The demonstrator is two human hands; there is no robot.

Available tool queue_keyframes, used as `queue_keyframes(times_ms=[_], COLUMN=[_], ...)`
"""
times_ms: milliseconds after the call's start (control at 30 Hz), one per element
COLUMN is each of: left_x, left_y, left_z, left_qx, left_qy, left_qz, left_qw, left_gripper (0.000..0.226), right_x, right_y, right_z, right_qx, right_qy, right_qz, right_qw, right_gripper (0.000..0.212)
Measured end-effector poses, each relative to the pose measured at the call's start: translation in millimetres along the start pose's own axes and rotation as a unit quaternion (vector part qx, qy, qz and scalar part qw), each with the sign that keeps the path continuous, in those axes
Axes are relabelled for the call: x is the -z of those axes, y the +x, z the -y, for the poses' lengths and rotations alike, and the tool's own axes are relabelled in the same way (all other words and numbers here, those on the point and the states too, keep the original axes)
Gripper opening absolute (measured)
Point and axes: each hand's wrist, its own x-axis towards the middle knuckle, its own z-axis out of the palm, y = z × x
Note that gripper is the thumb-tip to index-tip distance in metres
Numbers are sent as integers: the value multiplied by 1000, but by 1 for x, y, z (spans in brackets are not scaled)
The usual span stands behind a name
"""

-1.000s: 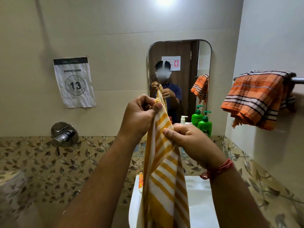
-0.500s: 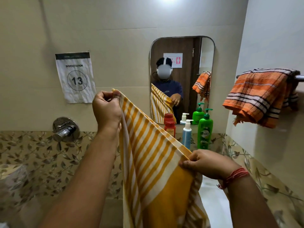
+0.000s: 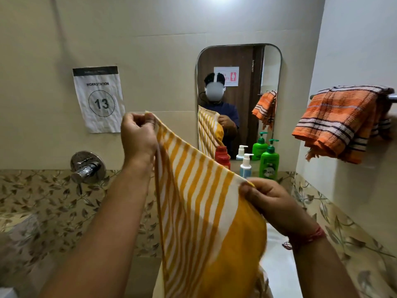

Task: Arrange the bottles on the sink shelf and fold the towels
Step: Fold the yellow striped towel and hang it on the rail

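Head view: striped towel (image 3: pixel 199 211) pinched between left hand (image 3: pixel 137 134) (higher) and right hand (image 3: pixel 270 201), top edge slanting down-right.

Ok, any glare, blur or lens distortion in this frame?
Head view: a lamp glares off the wall above the mirror; wide-angle bends the right wall's edge; the yellow striped towel smears slightly at its lower edge; bottles stay sharp.

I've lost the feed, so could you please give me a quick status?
Left hand and right hand each pinch a corner of the yellow striped towel. Towel spread, unfolded. Nothing in the way.
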Motion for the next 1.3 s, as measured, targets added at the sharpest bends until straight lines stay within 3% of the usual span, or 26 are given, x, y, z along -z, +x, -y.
queue_keyframes(times_ms=[67,167,267,333,500,700,833,933,1033,1100,1167,1200,1300], left_x=[3,3,5,5,-4,-5,0,1,0,-1,-2,-4,-8], left_y=[11,15,21,17,-15,-45,-50,-51,-54,-56,-58,-59,-63], left_z=[1,2,6,10,12,-3,-9,-13,-17,-18,-20,-21,-25], left_qx=[4,-11,-14,-14,-12,28,33,31,20,17,15,14,4], left_qy=[20,39,44,51,24,-29,-67,-82,-88,-94,-99,-101,-115], left_qz=[-36,-62,-82,-37,154,395,402,399,396,390,388,395,439], left_qw=[999,997,996,998,988,918,912,913,914,916,916,913,891], left_gripper=[18,15,11,12,17,10,11,9,8,8,8,7,17], right_x=[-2,-7,-7,-8,-21,-32,-35,-33,-27,-27,-28,-29,-35], right_y=[-6,-5,-6,-5,18,42,38,33,29,29,36,41,53], right_z=[-9,-25,-34,-34,-18,0,1,3,7,9,11,12,17], right_qx=[-100,-252,-297,-277,-165,-29,-79,-88,-108,-57,14,34,35], right_qy=[-94,-297,-331,-317,-257,-315,-306,-250,-123,-83,-144,-177,-81], right_qz=[45,78,97,78,-17,-79,64,85,129,61,-116,-168,-113], right_qw=[990,918,890,904,952,945,947,960,978,993,983,969,990], right_gripper=[48,43,47,47,38,13,9,14,25,22,15,18,30])
